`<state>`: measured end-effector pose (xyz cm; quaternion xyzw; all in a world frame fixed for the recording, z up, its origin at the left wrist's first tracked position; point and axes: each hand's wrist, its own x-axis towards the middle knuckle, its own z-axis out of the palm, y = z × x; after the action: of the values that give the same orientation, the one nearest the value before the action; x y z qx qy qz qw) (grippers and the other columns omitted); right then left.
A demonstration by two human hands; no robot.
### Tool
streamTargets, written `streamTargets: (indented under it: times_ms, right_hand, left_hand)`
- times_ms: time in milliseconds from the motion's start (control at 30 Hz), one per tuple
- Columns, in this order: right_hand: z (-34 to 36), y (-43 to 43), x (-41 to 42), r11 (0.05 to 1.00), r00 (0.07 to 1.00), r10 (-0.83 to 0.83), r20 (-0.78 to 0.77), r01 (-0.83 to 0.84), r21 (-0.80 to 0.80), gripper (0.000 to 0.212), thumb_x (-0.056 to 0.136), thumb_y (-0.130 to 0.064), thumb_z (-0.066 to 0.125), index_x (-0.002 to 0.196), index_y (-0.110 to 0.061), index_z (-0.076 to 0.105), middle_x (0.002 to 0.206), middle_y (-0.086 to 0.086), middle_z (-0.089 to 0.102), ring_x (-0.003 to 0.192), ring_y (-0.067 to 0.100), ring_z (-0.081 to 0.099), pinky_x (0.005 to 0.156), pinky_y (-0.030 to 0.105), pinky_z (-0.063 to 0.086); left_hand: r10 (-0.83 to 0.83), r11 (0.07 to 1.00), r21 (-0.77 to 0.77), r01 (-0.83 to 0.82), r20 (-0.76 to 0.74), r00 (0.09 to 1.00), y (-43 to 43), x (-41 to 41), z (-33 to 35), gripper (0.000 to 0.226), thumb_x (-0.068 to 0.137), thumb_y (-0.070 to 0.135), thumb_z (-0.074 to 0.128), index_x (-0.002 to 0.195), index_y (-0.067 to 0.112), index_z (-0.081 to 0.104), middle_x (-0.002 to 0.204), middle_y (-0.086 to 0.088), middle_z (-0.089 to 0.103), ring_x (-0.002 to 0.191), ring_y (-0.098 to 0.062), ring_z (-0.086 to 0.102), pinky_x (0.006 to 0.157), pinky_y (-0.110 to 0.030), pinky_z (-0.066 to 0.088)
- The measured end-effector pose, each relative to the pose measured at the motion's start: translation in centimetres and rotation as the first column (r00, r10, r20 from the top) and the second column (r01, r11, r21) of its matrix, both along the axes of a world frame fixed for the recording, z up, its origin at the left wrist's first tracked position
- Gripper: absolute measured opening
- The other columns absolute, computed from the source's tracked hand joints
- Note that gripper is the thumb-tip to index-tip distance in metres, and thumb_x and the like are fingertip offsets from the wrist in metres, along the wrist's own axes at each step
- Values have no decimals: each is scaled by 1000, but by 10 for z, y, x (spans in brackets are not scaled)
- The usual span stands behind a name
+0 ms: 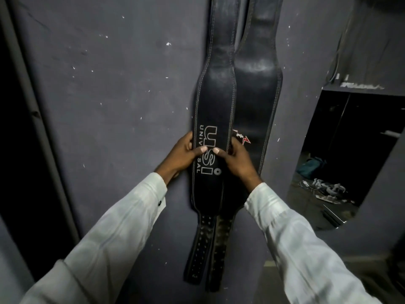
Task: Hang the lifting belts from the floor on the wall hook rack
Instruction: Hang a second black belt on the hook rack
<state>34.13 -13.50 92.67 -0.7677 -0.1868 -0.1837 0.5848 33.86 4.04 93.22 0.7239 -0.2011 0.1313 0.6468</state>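
Two black leather lifting belts hang down a dark grey wall. The front belt [215, 102] has white stitching and white lettering on its wide part. The second belt [257, 93] hangs just behind and to the right of it, with a red star mark showing. My left hand [184, 153] grips the front belt's left edge, thumb across the lettering. My right hand [235, 159] grips its right edge, thumb on the front too. The belts' tops and the hook rack lie above the frame.
The grey wall [120, 95] fills the left and centre. A dark door frame [37, 119] runs along the far left. At the right a mirror [350, 150] reflects a floor with a bag and scattered items.
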Motion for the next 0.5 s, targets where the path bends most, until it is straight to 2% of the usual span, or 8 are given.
streamTargets:
  times_ms: [67, 133, 233, 300, 367, 500]
  right_hand:
    - [-9, 0, 2, 998, 999, -40, 3, 40, 45, 42, 77, -27, 75, 117, -23, 65, 113, -1, 75, 105, 15, 72, 101, 47, 54]
    - [-10, 0, 2, 994, 998, -62, 11, 61, 86, 40, 78, -26, 75, 117, -22, 65, 113, 0, 75, 105, 15, 72, 100, 48, 54]
    - [-18, -3, -1, 993, 1000, -7, -13, 8, 121, 40, 80, -10, 79, 117, -12, 63, 114, 7, 74, 108, 23, 70, 101, 50, 54]
    - [-36, -6, -6, 996, 999, 18, -44, -14, 90, 44, 79, -4, 79, 116, -18, 60, 114, 4, 72, 108, 21, 69, 102, 47, 53]
    - [-54, -6, -9, 998, 999, 20, -50, -17, 63, 45, 79, -13, 79, 114, -33, 60, 113, -3, 73, 109, 19, 69, 104, 46, 52]
    - [-65, -7, -3, 985, 999, 22, -44, -14, 172, 42, 73, -28, 79, 111, -34, 64, 111, 2, 76, 108, 22, 71, 103, 50, 53]
  left_hand:
    - [60, 998, -21, -59, 26, 998, -5, 2, -8, 40, 91, 1, 63, 128, 12, 54, 121, -12, 69, 110, -24, 69, 97, -44, 55]
    - [85, 996, -33, -84, 38, 996, -9, 4, -9, 40, 91, 2, 63, 129, 11, 54, 121, -12, 69, 111, -25, 69, 96, -42, 56]
    - [16, 998, -56, -16, 1, 1000, -6, 5, -18, 41, 93, 2, 62, 131, 13, 51, 123, -8, 68, 110, -18, 68, 91, -29, 57]
    - [-30, 999, -44, 28, -62, 998, 0, 3, -34, 43, 92, -2, 60, 130, 16, 51, 121, -4, 67, 109, -12, 67, 90, -22, 55]
    - [-59, 997, 37, 64, -132, 990, 1, 3, -54, 42, 92, -5, 60, 131, 10, 51, 122, -8, 67, 105, -10, 67, 92, -22, 54]
    - [65, 995, 75, -58, -90, 994, -5, 3, -74, 37, 90, -1, 64, 125, 7, 60, 117, -10, 71, 104, -16, 69, 98, -33, 53]
